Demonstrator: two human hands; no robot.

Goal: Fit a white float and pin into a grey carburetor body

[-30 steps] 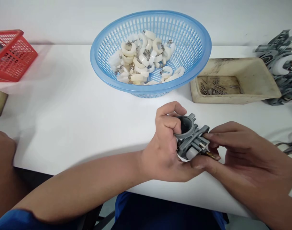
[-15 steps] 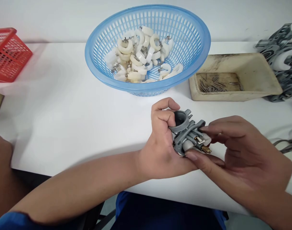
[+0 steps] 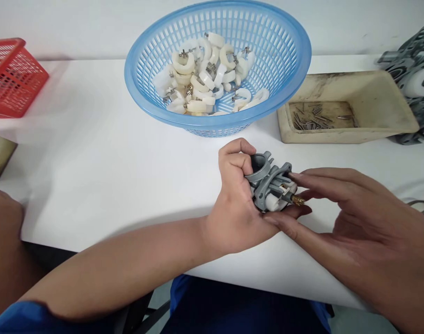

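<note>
My left hand (image 3: 238,204) grips a grey metal carburetor body (image 3: 267,185) with a round bore at its top, a white float piece fitted in it and a brass jet sticking out to the right. My right hand (image 3: 354,218) reaches in from the right; its index finger lies along the top of the part and its thumb sits under the brass jet. Both hands hover just above the white table (image 3: 93,162), near its front edge.
A blue round basket (image 3: 288,41) behind the hands holds several white curved floats (image 3: 205,79). A beige tray (image 3: 372,93) to the right contains small metal pins (image 3: 312,120). More grey carburetor bodies (image 3: 414,79) pile at far right. A red basket (image 3: 13,79) stands far left.
The part has tilted and shifted slightly up and left in my left hand. My right fingers have slid along it, with the thumb now under the brass jet.
</note>
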